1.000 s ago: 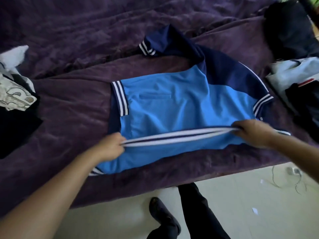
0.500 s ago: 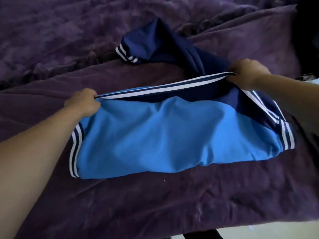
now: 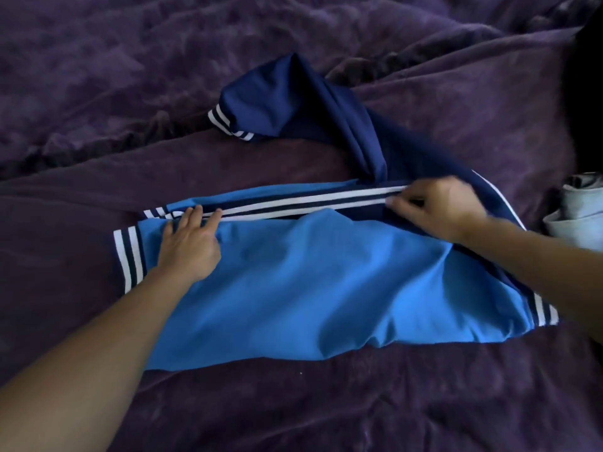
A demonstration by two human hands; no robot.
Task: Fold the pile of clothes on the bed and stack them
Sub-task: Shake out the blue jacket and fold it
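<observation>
A light-blue and navy jacket (image 3: 326,282) with white-striped trim lies folded in half lengthwise on the purple bedspread (image 3: 130,93). Its striped front edge runs along the far side of the fold. My left hand (image 3: 191,246) lies flat on the blue cloth near the left end, fingers straight and touching the striped edge. My right hand (image 3: 437,207) pinches the striped edge near the right end. A navy sleeve (image 3: 287,99) with a striped cuff sticks out behind the fold, crumpled.
A pale grey-blue garment (image 3: 577,207) lies at the right edge of the bed. Something dark (image 3: 587,93) sits at the far right above it. The bedspread is rumpled into ridges at the back.
The striped edge has been laid down on the far side of the jacket. My left hand has let go of it and flattened onto the cloth. My right hand still holds the edge.
</observation>
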